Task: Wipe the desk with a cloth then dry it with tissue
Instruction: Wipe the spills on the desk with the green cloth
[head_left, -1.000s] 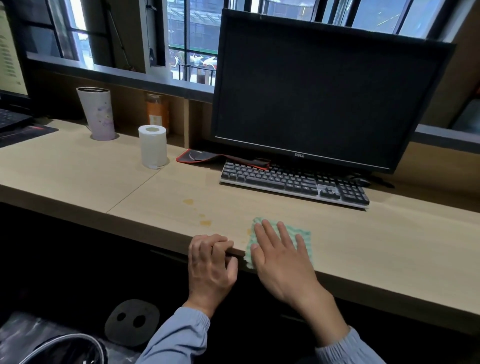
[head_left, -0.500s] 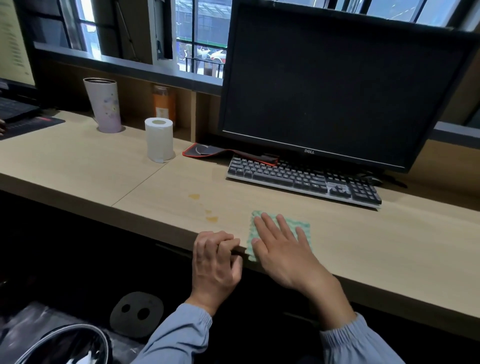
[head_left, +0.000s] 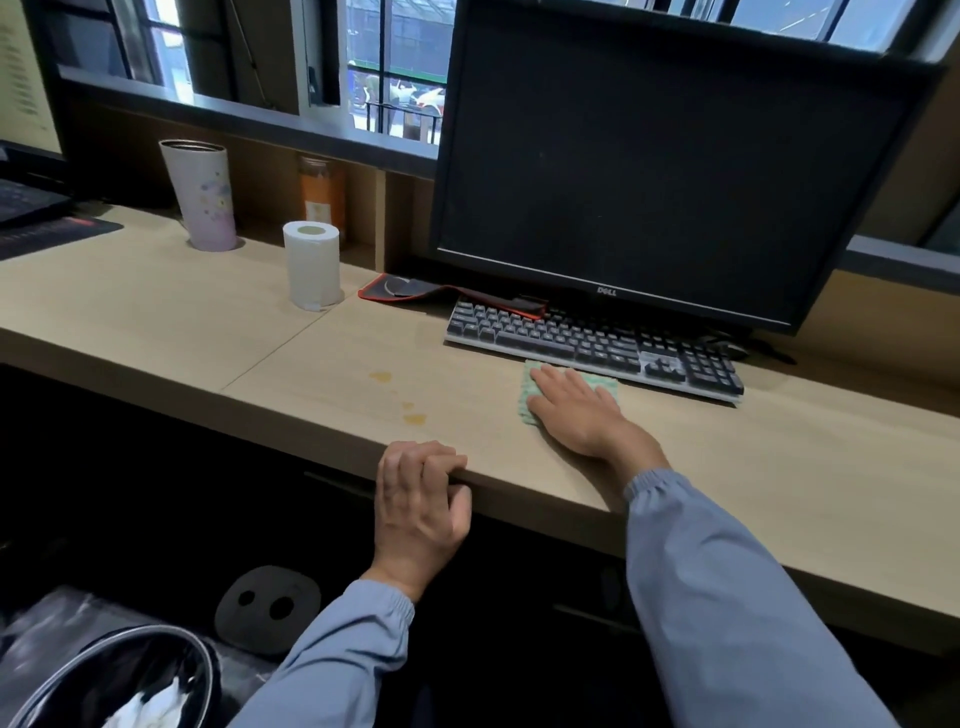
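Right hand (head_left: 576, 415) flat on the green cloth (head_left: 603, 387), left hand (head_left: 421, 499) gripping the desk (head_left: 311, 364) edge; the cloth could snag the keyboard (head_left: 587, 345).

Person: left hand (head_left: 418, 512) and right hand (head_left: 579, 413) bare; both sleeves (head_left: 727, 597) light blue-grey fabric, elasticated gathered cuffs.

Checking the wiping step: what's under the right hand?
A green cloth, pressed flat on the desk by the right hand, just in front of the keyboard. Its edges show around the hand; its middle is hidden beneath it.
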